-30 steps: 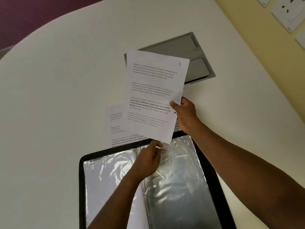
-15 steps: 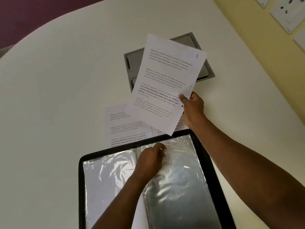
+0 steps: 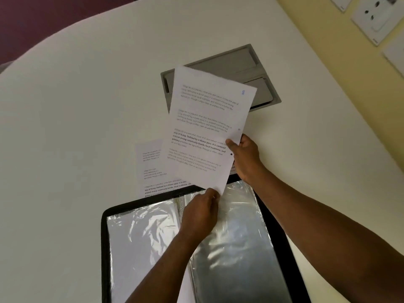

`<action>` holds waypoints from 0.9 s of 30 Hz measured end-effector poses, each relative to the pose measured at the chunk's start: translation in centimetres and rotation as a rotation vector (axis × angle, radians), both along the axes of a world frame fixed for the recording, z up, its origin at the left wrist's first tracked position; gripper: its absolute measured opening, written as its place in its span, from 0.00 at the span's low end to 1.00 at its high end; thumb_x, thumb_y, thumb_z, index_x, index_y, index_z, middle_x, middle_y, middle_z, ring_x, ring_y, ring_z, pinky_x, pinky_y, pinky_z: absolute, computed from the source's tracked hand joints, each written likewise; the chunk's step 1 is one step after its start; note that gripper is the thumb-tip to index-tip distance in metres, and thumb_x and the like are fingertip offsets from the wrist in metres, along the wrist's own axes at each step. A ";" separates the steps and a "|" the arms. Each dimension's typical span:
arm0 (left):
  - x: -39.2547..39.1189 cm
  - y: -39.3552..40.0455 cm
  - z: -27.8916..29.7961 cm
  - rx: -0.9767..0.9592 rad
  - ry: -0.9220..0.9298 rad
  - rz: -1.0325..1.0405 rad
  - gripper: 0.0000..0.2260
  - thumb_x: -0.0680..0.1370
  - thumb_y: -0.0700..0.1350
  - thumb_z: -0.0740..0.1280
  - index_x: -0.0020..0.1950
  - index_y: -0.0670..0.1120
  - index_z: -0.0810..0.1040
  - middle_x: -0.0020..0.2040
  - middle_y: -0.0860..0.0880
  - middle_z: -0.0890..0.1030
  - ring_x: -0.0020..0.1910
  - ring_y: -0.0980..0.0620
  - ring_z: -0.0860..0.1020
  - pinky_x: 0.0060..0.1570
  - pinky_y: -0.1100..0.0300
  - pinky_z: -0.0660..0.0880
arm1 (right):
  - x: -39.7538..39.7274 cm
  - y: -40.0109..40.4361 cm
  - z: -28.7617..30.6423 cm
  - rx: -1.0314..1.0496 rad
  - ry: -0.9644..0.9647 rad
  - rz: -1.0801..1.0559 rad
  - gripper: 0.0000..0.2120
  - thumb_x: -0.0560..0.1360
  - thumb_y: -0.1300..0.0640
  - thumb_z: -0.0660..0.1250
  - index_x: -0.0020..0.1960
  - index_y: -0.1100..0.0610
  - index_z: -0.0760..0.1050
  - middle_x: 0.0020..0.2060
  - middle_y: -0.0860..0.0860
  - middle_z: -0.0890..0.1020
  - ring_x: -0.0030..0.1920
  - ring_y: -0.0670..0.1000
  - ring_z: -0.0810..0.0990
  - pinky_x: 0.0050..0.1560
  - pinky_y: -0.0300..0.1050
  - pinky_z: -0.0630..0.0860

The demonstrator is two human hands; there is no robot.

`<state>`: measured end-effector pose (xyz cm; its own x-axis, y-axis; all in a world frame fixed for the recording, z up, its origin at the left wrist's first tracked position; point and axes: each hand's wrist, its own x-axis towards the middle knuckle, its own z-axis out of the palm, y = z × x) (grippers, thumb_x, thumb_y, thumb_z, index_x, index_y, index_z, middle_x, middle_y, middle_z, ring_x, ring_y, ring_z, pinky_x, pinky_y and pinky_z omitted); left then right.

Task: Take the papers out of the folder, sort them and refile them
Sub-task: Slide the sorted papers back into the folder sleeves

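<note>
One printed sheet [image 3: 207,130] is raised above the table, tilted, with four blocks of text on its face. The right hand [image 3: 246,158] pinches its right edge, thumb on the printed face and the other fingers behind the paper. The left hand [image 3: 201,213] has its fingers curled at the sheet's lower corner; whether it grips the paper or the plastic sleeve beneath cannot be told.

One folder [image 3: 105,237], black-edged, lies open flat on the white table [image 3: 76,106], directly under both forearms. Two clear plastic sleeve pages are visible: the left sleeve [image 3: 140,237], left of the left wrist, with a white sheet inside, and the right sleeve [image 3: 238,248], between the two forearms, which appears dark and reflective.

At least one further printed sheet [image 3: 153,171] lies flat on the table just beyond the left hand, its lower edge tucked under the folder's far rim and its right part hidden by the raised sheet. A small strip of printed paper shows near the right hand.

One grey recessed panel [image 3: 258,84] sits in the table beyond the right hand. Two wall sockets [image 3: 376,18] are on the yellow wall to the far right.
</note>
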<state>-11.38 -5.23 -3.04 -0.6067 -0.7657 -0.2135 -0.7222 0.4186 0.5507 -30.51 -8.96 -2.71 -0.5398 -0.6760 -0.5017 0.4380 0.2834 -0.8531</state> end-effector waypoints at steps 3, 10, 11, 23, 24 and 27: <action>0.3 -0.1 -0.1 0.037 0.012 0.004 0.07 0.79 0.53 0.55 0.54 0.55 0.69 0.44 0.52 0.83 0.43 0.52 0.80 0.41 0.51 0.79 | -0.4 1.0 -0.1 0.046 0.076 0.118 0.07 0.78 0.60 0.67 0.55 0.54 0.76 0.51 0.50 0.83 0.51 0.52 0.83 0.51 0.55 0.81; 0.3 -0.8 -0.1 0.017 0.007 0.021 0.09 0.81 0.50 0.61 0.60 0.51 0.71 0.39 0.55 0.79 0.38 0.54 0.79 0.34 0.64 0.68 | -3.9 1.9 0.2 0.038 0.141 0.219 0.09 0.77 0.62 0.68 0.55 0.51 0.77 0.52 0.50 0.84 0.52 0.53 0.83 0.57 0.56 0.79; 0.3 -0.9 -0.1 0.022 0.002 0.022 0.10 0.80 0.51 0.62 0.61 0.52 0.72 0.38 0.56 0.78 0.39 0.55 0.79 0.35 0.64 0.69 | -4.3 1.8 0.2 0.039 0.133 0.241 0.10 0.77 0.62 0.68 0.56 0.52 0.77 0.52 0.51 0.84 0.53 0.53 0.83 0.57 0.56 0.79; 3.0 -3.5 -0.9 0.093 -0.185 -0.039 0.06 0.77 0.48 0.65 0.51 0.49 0.79 0.47 0.53 0.83 0.49 0.51 0.80 0.46 0.52 0.78 | -5.1 0.9 0.3 0.006 0.032 0.336 0.13 0.76 0.63 0.69 0.60 0.55 0.77 0.55 0.53 0.83 0.53 0.53 0.83 0.53 0.50 0.80; 2.9 -3.5 -1.0 0.099 -0.161 -0.033 0.07 0.77 0.48 0.65 0.52 0.49 0.80 0.48 0.53 0.84 0.49 0.51 0.81 0.47 0.52 0.78 | -4.9 0.8 0.2 0.007 0.023 0.353 0.14 0.76 0.63 0.69 0.61 0.56 0.76 0.56 0.53 0.83 0.54 0.53 0.82 0.53 0.50 0.80; 2.6 -3.8 -1.0 0.126 -0.099 0.015 0.06 0.77 0.47 0.66 0.51 0.49 0.81 0.47 0.54 0.84 0.48 0.55 0.81 0.48 0.54 0.79 | -4.1 0.0 -0.1 0.028 0.007 0.390 0.16 0.76 0.63 0.68 0.64 0.57 0.75 0.57 0.53 0.82 0.55 0.53 0.82 0.55 0.51 0.79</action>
